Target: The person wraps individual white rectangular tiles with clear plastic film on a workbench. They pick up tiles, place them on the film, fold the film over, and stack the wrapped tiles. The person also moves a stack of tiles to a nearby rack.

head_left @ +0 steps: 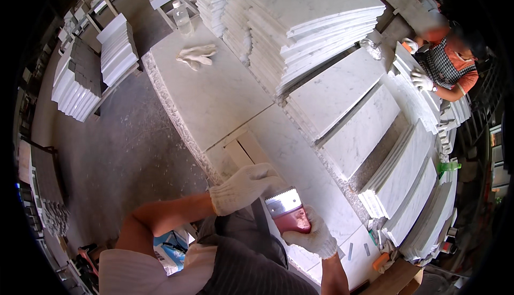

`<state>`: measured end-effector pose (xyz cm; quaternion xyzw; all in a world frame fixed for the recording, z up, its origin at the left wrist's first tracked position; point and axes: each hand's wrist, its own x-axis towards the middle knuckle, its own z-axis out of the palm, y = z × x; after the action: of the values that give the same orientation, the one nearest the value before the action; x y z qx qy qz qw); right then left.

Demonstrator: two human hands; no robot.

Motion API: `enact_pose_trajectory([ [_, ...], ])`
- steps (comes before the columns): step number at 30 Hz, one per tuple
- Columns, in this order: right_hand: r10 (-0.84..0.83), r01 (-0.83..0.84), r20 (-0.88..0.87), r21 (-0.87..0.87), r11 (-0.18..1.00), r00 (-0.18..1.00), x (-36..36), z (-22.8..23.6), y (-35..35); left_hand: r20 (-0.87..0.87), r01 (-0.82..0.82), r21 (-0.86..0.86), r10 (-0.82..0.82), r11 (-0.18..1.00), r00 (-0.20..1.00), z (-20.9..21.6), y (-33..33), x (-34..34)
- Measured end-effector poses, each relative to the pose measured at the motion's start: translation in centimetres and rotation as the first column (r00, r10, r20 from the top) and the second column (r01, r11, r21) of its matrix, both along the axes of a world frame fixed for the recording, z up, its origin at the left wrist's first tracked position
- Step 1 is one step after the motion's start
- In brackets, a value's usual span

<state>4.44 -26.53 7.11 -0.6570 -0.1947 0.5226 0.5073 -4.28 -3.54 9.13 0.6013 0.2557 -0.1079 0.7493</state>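
My right hand (316,235), in a white knit glove, grips a notched spreader (290,221) by its dark red body. The spreader's bright metal blade, toothed along the edge, points up and left. My left hand (241,189), also gloved, is just left of the blade and apart from it. Its fingers are loosely bent toward the right, with nothing visible in them. Beneath both hands is a worktop of pale marble slabs (300,150). Beyond my left hand lies a narrow cream strip with a dark slot (245,148).
A tall stack of marble slabs (316,6) stands at the back. More slabs (337,91) line the right side. A pair of gloves (196,55) and a clear bottle (182,19) rest at the far left. A co-worker (447,62) handles slabs at the far right.
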Motion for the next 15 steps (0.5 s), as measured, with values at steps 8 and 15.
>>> enact_pose_trajectory([
  [8,0.033,-0.034,-0.154,-0.009,0.999,0.988,0.8,1.6,1.0,-0.084,-0.032,-0.298,0.007,0.954,0.996,0.2,0.2,0.4],
  [15,-0.023,0.022,-0.139,-0.009,1.0,0.99,0.3,0.8,0.6,0.102,0.024,0.134,-0.038,0.991,0.994,-0.6,-0.1,0.3],
])
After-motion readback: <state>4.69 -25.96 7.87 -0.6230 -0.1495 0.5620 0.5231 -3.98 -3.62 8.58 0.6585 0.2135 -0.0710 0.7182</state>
